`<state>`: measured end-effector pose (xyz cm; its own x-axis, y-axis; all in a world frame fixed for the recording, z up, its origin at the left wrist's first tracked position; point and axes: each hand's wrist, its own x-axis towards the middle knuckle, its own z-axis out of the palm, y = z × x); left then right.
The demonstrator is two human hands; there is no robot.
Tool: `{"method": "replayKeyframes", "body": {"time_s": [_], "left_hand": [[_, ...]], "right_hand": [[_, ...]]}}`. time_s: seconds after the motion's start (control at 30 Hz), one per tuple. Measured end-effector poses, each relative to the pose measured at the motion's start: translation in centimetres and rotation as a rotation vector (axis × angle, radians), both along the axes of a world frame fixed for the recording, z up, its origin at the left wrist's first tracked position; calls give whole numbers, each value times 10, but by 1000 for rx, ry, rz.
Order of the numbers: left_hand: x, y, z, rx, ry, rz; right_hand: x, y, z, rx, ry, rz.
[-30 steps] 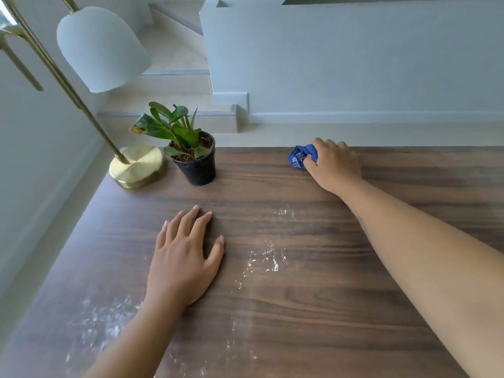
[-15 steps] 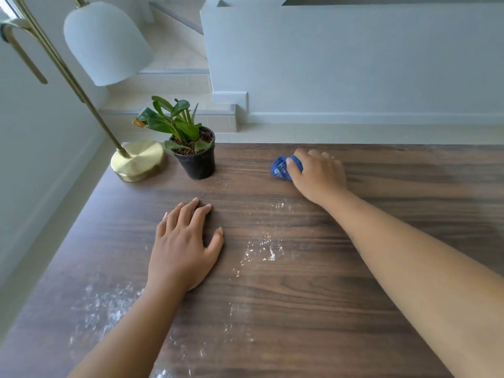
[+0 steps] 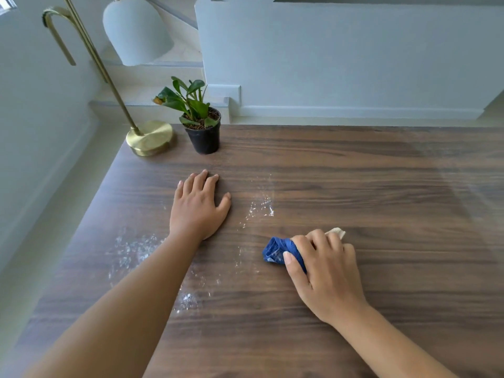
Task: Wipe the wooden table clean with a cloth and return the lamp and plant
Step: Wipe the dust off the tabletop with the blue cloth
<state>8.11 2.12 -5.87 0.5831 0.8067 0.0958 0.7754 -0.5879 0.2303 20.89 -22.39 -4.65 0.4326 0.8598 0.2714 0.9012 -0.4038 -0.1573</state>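
Note:
My right hand [image 3: 324, 271] grips a bunched blue cloth [image 3: 275, 252] and presses it on the dark wooden table [image 3: 354, 186], near the middle. A pale corner of the cloth sticks out past my fingers. My left hand [image 3: 197, 207] lies flat on the table, fingers straight, left of the cloth. White powder patches [image 3: 261, 207] lie between the hands, and more powder [image 3: 131, 248] lies left of my left forearm. A brass lamp [image 3: 150, 137] with a white shade and a small green plant in a black pot [image 3: 203, 129] stand at the far left corner.
The table's left edge runs close to a white wall. Beyond the far edge are pale floor, steps [image 3: 152, 77] and a low white wall [image 3: 341, 55]. The table's right half holds nothing but faint wipe streaks.
My right hand has dragged the cloth from the far edge of the table back toward me, to the near middle. My left hand stays flat in place.

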Motion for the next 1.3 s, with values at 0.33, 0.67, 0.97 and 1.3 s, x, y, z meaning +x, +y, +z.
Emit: {"method": "replayKeyframes", "body": {"time_s": [0.33, 0.67, 0.97, 1.3], "left_hand": [[1, 6, -4, 38, 7, 10], [2, 8, -7, 39, -26, 30], [1, 8, -7, 30, -23, 33], [2, 5, -1, 23, -8, 28]], "right_hand": [[36, 91, -4, -32, -119, -5], [115, 254, -14, -6, -129, -30], [153, 320, -12, -40, -72, -41], [94, 221, -13, -39, -23, 32]]}}
